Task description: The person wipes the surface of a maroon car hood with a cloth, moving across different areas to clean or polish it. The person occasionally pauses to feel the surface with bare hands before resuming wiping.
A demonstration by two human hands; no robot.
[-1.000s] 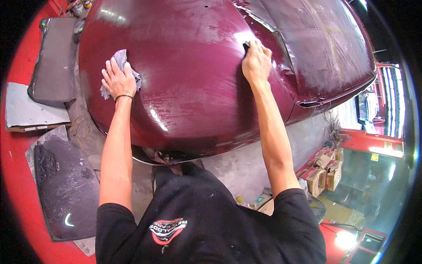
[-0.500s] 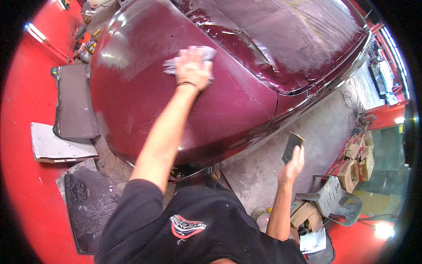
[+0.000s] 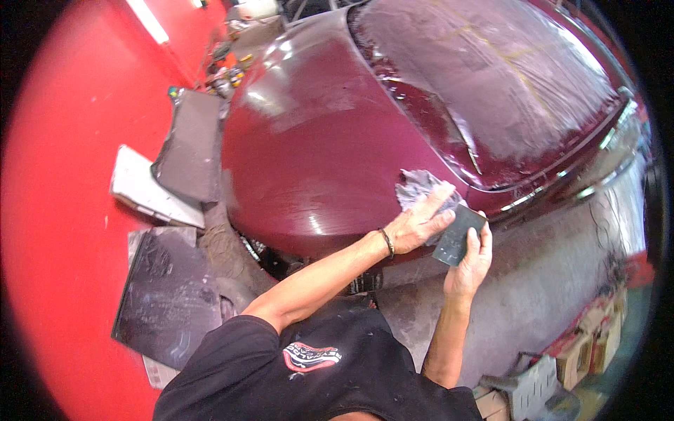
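Note:
My left hand (image 3: pixel 415 226) holds a crumpled grey cloth (image 3: pixel 417 186) over the near right part of a dark maroon car hood (image 3: pixel 316 158). Part of the cloth is hidden behind the fingers. Close beside it, my right hand (image 3: pixel 470 266) grips a dark grey rectangular sheet (image 3: pixel 458 237) that looks like sandpaper, its flat face toward me. The left fingertips are right at the sheet's left edge; I cannot tell whether they touch it. The hood shows dull, hazy patches and shiny streaks.
Wrinkled masking film (image 3: pixel 484 77) covers the windshield. Left of the car, a dark panel (image 3: pixel 188 144), a white panel (image 3: pixel 151 186) and a larger black panel (image 3: pixel 165 295) lie near the red wall (image 3: pixel 63 182). At lower right stand a grey chair (image 3: pixel 530 389) and cardboard boxes (image 3: pixel 576 361).
My left hand has moved from mid-hood rightward and nearer with the cloth, coming beside my right hand. The right hand has risen slightly with the sheet, and the view has shifted.

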